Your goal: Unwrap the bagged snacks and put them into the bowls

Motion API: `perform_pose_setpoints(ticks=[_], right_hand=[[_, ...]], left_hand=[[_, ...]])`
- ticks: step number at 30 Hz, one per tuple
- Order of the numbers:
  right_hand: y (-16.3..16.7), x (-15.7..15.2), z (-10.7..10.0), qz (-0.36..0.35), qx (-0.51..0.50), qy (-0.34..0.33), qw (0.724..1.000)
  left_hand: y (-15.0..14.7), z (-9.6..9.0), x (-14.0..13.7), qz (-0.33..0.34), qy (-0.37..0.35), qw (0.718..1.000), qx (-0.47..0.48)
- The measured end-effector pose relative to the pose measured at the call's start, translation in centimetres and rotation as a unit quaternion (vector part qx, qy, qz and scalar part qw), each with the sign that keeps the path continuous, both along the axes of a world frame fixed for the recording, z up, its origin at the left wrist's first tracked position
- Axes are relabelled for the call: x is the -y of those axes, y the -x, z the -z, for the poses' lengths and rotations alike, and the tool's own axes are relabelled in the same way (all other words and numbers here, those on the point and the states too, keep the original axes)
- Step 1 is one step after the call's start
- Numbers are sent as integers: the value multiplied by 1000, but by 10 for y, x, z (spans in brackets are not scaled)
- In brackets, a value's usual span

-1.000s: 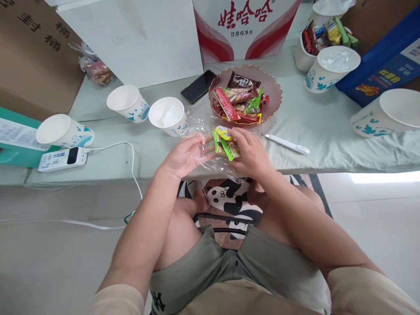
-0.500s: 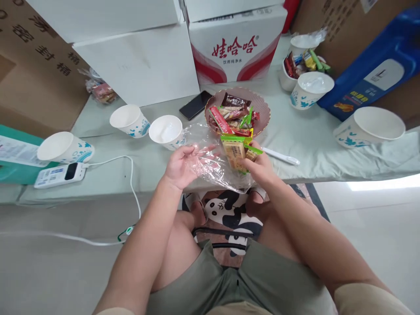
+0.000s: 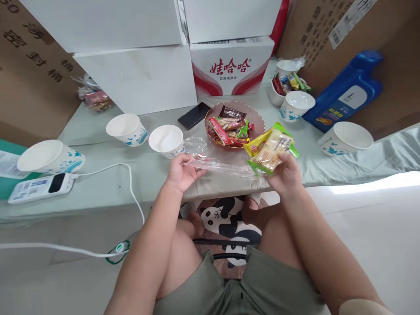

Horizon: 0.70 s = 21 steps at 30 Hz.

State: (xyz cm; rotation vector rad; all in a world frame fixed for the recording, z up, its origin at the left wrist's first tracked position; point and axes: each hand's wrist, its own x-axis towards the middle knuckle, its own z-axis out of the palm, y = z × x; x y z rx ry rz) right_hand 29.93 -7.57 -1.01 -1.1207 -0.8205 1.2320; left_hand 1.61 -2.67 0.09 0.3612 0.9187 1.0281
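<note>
My left hand [image 3: 185, 173] is closed on one end of a clear plastic bag [image 3: 223, 167], which stretches across toward the right. My right hand [image 3: 286, 175] grips several packaged snacks [image 3: 271, 151] in clear, green and yellow wrappers. The bag's far end reaches close to these packets; whether the right fingers hold it too is hidden. Behind the bag stands a pinkish scalloped bowl [image 3: 260, 127] heaped with wrapped snack bars [image 3: 226, 124]. A white paper cup [image 3: 166, 140] with a blue print stands just beyond my left hand.
More paper cups [image 3: 126, 130] stand on the cloth-covered table [image 3: 154, 175]. A black phone [image 3: 194, 115] lies behind the bowl. At left are a white power strip [image 3: 41, 188] and its cord. White boxes [image 3: 229, 65], a blue bottle [image 3: 344, 94] and a snack-filled container [image 3: 277, 95] line the back.
My right hand has moved right and up with the snack packets, away from the bowl's front. The bag is now pulled out lengthwise. My left hand's grip on it looks closer.
</note>
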Motion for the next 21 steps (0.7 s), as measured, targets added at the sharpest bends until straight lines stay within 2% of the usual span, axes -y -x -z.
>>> perform_pose_setpoints(ticks=[5, 10, 13, 16, 21], right_hand=[[-11, -7, -10, 43, 60, -78, 994], [-21, -25, -17, 116, -14, -87, 989], [-26, -42, -19, 150, -26, -119, 981], [-27, -56, -20, 164, -33, -149, 975], [-25, -59, -13, 155, -31, -136, 978]], left_hand=[[-1, 1, -5, 17, 1, 1000, 12], [-1, 6, -10, -17, -14, 1000, 2], [-3, 8, -11, -24, -15, 1000, -4], [-5, 8, -10, -35, -31, 999, -22], [-1, 6, -6, -39, -79, 993, -73]])
